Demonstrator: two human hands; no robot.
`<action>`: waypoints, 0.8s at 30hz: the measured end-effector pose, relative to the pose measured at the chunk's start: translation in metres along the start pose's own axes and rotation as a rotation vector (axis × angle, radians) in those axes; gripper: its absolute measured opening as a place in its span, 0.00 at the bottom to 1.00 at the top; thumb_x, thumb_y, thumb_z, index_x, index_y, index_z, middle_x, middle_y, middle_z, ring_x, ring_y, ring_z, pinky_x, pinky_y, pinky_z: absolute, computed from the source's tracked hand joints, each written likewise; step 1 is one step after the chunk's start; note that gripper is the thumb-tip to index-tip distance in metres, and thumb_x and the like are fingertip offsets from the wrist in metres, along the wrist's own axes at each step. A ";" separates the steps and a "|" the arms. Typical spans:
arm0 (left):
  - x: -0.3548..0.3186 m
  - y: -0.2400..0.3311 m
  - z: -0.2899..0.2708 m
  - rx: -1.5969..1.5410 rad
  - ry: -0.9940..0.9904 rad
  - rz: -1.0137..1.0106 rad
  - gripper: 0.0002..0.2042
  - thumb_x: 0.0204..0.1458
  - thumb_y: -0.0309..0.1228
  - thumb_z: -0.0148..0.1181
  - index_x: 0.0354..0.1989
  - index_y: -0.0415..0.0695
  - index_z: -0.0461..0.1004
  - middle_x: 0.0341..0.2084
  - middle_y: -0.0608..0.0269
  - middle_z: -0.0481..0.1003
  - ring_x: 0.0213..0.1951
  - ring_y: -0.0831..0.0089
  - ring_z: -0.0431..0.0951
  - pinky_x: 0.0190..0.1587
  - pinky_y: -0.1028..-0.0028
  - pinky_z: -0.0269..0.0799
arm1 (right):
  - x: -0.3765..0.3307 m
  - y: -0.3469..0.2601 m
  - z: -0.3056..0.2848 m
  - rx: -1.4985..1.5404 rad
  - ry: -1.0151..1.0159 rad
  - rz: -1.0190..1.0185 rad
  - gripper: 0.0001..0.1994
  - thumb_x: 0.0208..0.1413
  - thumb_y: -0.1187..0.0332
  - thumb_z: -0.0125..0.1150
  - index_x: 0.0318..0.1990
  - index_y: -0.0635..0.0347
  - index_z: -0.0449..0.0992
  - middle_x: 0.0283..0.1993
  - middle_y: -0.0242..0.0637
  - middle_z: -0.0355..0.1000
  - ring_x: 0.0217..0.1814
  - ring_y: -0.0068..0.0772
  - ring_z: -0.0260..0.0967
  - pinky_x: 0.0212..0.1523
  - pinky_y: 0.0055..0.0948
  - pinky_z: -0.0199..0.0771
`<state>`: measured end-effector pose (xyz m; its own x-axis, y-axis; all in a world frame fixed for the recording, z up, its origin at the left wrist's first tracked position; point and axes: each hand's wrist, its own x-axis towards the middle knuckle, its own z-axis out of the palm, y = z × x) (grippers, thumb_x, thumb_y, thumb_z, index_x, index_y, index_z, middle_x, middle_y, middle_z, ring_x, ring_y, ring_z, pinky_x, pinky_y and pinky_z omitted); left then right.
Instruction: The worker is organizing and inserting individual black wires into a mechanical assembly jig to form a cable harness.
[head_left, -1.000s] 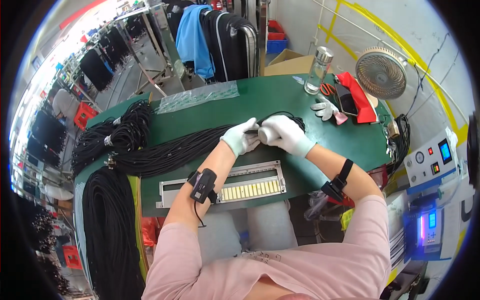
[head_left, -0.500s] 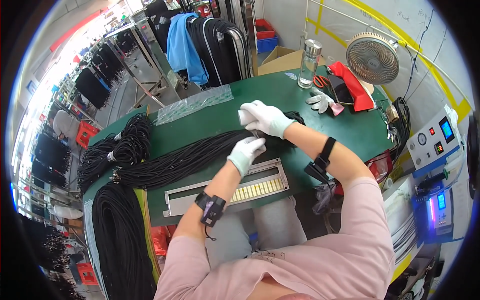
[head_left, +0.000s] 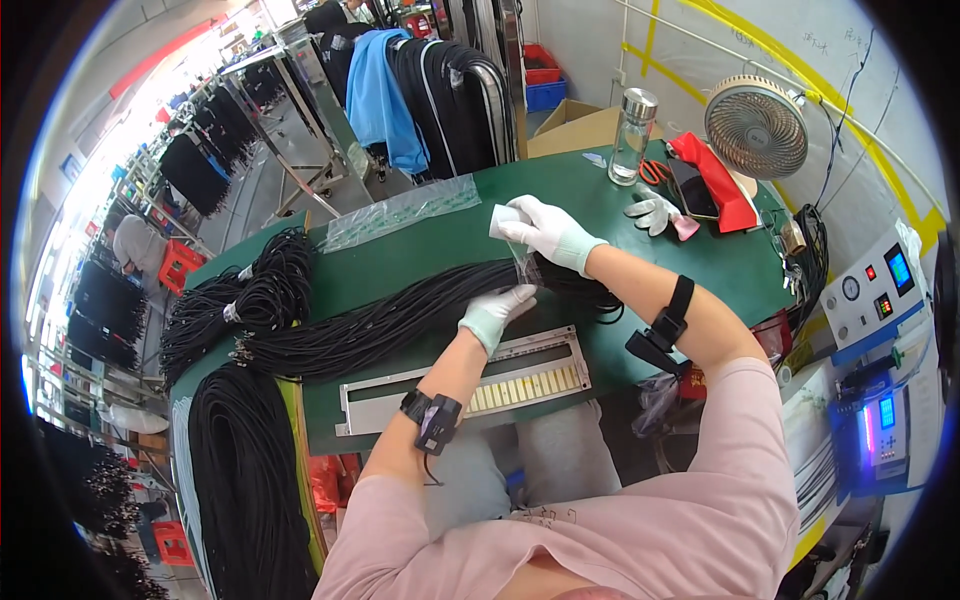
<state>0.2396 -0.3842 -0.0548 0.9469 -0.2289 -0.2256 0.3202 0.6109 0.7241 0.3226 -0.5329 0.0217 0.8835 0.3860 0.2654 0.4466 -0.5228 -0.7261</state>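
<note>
My right hand [head_left: 548, 230], in a white glove, pinches the top of a small clear plastic bag [head_left: 523, 265] over the green table [head_left: 440, 245]. A white bit shows at its fingertips. My left hand [head_left: 492, 312], also gloved, grips the bag's lower end just above a long bundle of black cables [head_left: 380, 318] that lies across the table. A coiled black cable [head_left: 585, 292] lies under my right wrist. Whether anything is inside the bag cannot be told.
A pile of clear bags [head_left: 400, 208] lies at the table's far edge. At the right stand a glass bottle [head_left: 632, 135] and a small fan [head_left: 757, 125], with scissors [head_left: 655, 172], a red pouch [head_left: 712, 175] and a spare glove [head_left: 655, 210]. A metal slotted rack [head_left: 470, 385] fronts the table. More cable bundles [head_left: 235, 300] lie left.
My hands were together at the table's middle. They have parted: the right one moved toward the far edge, the left one came nearer, and the clear bag now stretches between them.
</note>
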 end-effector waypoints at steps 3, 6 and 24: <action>0.007 0.008 -0.001 0.196 -0.138 0.433 0.36 0.44 0.23 0.69 0.62 0.33 0.58 0.50 0.50 0.70 0.57 0.62 0.67 0.62 0.64 0.63 | 0.013 0.000 -0.012 0.042 -0.447 0.141 0.27 0.52 0.49 0.61 0.49 0.65 0.74 0.42 0.49 0.75 0.47 0.43 0.73 0.47 0.34 0.70; 0.026 0.019 -0.017 1.135 -0.019 1.076 0.48 0.41 0.22 0.72 0.69 0.39 0.45 0.45 0.57 0.73 0.50 0.69 0.72 0.56 0.72 0.67 | 0.013 0.010 0.001 0.109 -0.623 0.317 0.26 0.51 0.50 0.62 0.47 0.65 0.76 0.41 0.47 0.75 0.47 0.39 0.73 0.46 0.33 0.70; -0.003 0.045 -0.008 0.127 -0.646 -0.306 0.25 0.52 0.31 0.63 0.59 0.46 0.64 0.52 0.58 0.70 0.52 0.67 0.71 0.56 0.63 0.68 | -0.097 -0.038 0.008 -0.669 0.043 -0.520 0.20 0.42 0.58 0.66 0.44 0.53 0.72 0.45 0.35 0.70 0.49 0.39 0.68 0.51 0.38 0.67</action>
<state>0.2513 -0.3497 -0.0262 0.5974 -0.8014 -0.0284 0.5249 0.3639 0.7694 0.2190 -0.5445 0.0182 0.5411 0.6795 0.4954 0.7749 -0.6317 0.0201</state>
